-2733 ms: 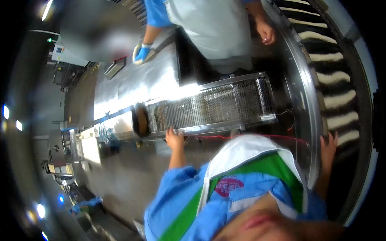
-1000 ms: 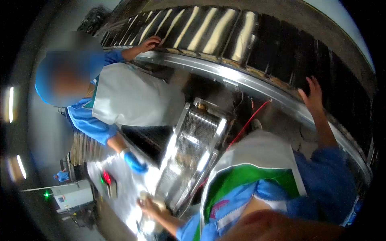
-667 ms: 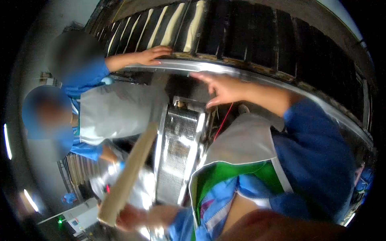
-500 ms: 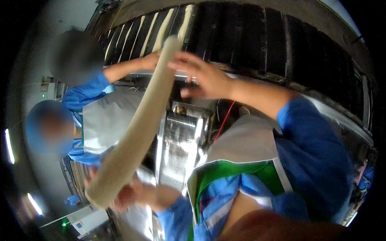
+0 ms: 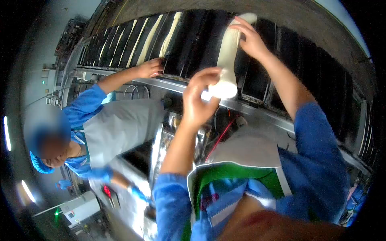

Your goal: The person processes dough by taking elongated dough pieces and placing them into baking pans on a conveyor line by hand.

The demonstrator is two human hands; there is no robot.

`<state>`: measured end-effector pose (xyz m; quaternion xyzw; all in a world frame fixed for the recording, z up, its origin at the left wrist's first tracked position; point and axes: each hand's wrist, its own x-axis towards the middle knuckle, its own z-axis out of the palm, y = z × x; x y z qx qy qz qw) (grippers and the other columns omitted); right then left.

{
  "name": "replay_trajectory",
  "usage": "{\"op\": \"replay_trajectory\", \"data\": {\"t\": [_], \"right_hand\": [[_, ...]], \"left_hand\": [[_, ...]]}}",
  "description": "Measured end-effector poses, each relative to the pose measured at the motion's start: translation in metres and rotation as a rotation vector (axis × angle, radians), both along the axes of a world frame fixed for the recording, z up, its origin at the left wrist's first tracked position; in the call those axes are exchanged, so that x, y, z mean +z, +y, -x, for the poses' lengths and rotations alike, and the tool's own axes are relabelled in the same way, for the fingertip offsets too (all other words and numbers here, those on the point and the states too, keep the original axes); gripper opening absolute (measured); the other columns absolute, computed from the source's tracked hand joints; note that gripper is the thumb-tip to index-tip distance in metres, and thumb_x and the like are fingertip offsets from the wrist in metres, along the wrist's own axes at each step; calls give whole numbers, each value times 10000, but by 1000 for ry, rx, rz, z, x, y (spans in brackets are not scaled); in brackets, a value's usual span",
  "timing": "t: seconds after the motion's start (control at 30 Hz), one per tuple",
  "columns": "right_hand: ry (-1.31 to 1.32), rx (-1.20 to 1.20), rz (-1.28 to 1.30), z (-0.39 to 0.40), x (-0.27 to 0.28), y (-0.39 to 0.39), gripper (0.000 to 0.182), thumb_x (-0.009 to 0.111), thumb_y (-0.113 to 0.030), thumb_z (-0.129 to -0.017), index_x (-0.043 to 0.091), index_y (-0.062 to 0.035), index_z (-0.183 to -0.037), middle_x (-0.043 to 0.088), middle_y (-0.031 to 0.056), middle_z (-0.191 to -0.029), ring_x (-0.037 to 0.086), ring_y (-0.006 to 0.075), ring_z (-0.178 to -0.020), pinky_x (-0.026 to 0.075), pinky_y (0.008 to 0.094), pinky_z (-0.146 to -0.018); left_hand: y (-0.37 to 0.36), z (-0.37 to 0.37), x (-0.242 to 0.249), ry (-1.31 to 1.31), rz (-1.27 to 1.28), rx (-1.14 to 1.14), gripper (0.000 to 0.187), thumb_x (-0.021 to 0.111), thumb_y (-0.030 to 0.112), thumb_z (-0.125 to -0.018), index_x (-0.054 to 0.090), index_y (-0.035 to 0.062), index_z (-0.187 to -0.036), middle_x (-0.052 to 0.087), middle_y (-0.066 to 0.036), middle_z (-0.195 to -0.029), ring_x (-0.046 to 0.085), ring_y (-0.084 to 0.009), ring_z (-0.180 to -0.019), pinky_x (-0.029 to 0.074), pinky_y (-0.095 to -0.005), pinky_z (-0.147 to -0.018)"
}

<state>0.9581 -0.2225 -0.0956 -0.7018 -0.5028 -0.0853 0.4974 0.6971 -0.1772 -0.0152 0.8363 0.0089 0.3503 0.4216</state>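
Note:
A long pale dough-like roll [image 5: 227, 52] hangs over the dark trays, its far end tipped up to the right. My right hand [image 5: 248, 38] grips its far part, fingers bent over the top. At the near end, my left hand [image 5: 199, 94] is wrapped round the side of the roll, thumb below. Below the roll lie long black trough-like trays [image 5: 257, 76]. Farther left, several troughs hold thinner pale strips [image 5: 171, 34].
A co-worker in blue sleeves and a grey apron [image 5: 120, 120] stands at the left, one hand [image 5: 150, 68] on the tray edge. A metal rail [image 5: 177, 85] runs along the near side. A shiny perforated metal surface [image 5: 161, 148] and a red cord [image 5: 221, 138] are below.
Both my hands have carried the roll right and away from me, over the dark trays. The co-worker's head and body have shifted in view, and their other arm now shows lower down.

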Motion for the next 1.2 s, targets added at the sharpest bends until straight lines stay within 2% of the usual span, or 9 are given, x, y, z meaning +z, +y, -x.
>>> {"op": "replay_trajectory", "data": {"t": [0.1, 0.17, 0.43, 0.57, 0.77, 0.87, 0.93, 1.03, 1.2], "right_hand": [[26, -85, 533, -21, -23, 15, 640, 518, 122, -690, 491, -205, -1238, 239, 124, -1432, 471, 325, -1156, 439, 358, -939], [-58, -57, 499, -5, -35, 29, 618, 509, 108, -694, 485, -173, -1244, 259, 147, -1418, 508, 331, -1106, 458, 361, -906], [-125, 206, 676, 126, -50, 54, 351, 601, -105, -783, 565, -118, -1132, 449, 101, -1274, 396, 277, -1213, 288, 416, -1034], [-487, 127, 863, 156, -50, 96, 262, 616, -49, -679, 628, -111, -934, 536, 98, -941, 466, 287, -1031, 377, 375, -892], [-440, 408, 704, 172, -112, 90, 148, 631, -65, -635, 506, -103, -704, 523, 55, -844, 484, 279, -851, 403, 371, -731], [-424, 496, 831, 196, -57, 80, 168, 615, 11, -617, 522, -78, -726, 521, 71, -842, 493, 284, -872, 421, 382, -760], [-322, 454, 758, 224, -28, 68, 211, 585, 85, -610, 552, -55, -765, 522, 86, -846, 504, 289, -891, 437, 385, -797], [-162, 287, 418, 317, -60, 60, 228, 580, 37, -664, 620, -65, -864, 585, 111, -931, 547, 289, -911, 446, 371, -823], [-353, -14, 532, 547, 30, 36, 290, 628, -115, -760, 565, -30, -1030, 541, 167, -1094, 502, 339, -1036, 403, 378, -905]], "left_hand": [[8, -1, -50, 566, -568, 403, 520, 621, -43, -644, 534, 112, -1132, 405, -145, -1318, 460, -320, -1133, 444, -381, -899], [21, 36, -74, 758, -405, 423, 559, 623, 5, -684, 516, 181, -1204, 339, -130, -1373, 418, -335, -1176, 414, -403, -947], [-3, 322, -170, 872, -59, 894, 423, 661, 149, -724, 559, 112, -1133, 464, -200, -1256, 461, -375, -1133, 392, -434, -943], [-46, 430, -203, 898, 214, 1141, 422, 656, 172, -761, 538, -13, -1121, 464, -252, -1221, 447, -376, -1143, 348, -442, -982], [-112, 543, -273, 975, 233, 1180, 452, 667, 163, -761, 522, -31, -1142, 460, -255, -1226, 436, -358, -1161, 337, -417, -992], [-124, 564, -235, 886, 232, 1168, 465, 678, 153, -745, 520, -34, -1141, 486, -231, -1216, 442, -371, -1152, 356, -424, -967], [-121, 616, -265, 511, 465, 1244, 432, 686, 150, -722, 550, 7, -1106, 508, -218, -1191, 478, -375, -1109, 394, -415, -927], [-128, 663, -198, 861, 185, 1426, 374, 671, 166, -720, 574, 35, -1057, 515, -204, -1186, 504, -370, -1074, 409, -410, -910], [-33, 843, -153, 797, 169, 1462, 400, 672, 137, -705, 550, 79, -1081, 468, -206, -1228, 443, -391, -1120, 363, -450, -945]]}}
